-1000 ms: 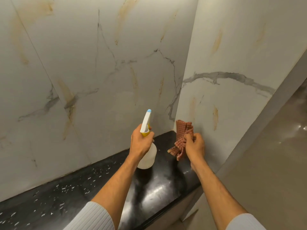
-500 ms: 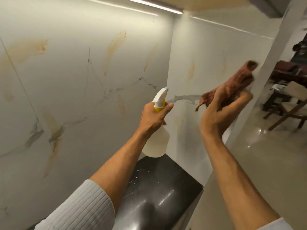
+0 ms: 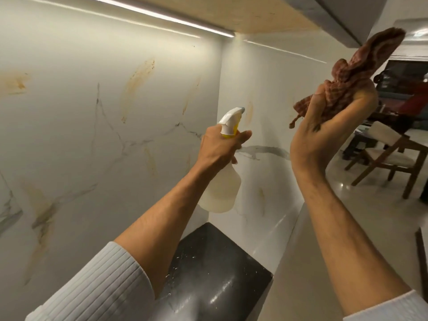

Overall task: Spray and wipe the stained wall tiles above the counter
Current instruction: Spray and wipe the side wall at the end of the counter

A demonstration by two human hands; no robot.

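Observation:
My left hand (image 3: 220, 147) grips the neck of a translucent spray bottle (image 3: 220, 193) with a white and yellow trigger head, its nozzle aimed at the corner of the wall. My right hand (image 3: 324, 135) is raised high on the right and holds a crumpled reddish checked cloth (image 3: 347, 84) that sticks up past the fingers. The white marble-look wall tiles (image 3: 92, 112) carry orange-brown streaks, one of them a long stain (image 3: 136, 86) on the back wall. More stains mark the side wall (image 3: 261, 198). The black counter (image 3: 213, 269) lies below.
An overhead cabinet underside (image 3: 231, 12) with a light strip runs close above. The side wall ends at a pale edge (image 3: 294, 239) to the right. Beyond it stand a wooden chair (image 3: 393, 154) and dark furniture on a glossy floor.
Both hands have risen from counter level. The bottle was lifted off the counter and now points at the corner. The cloth moved up and to the right, and my view tilted upward.

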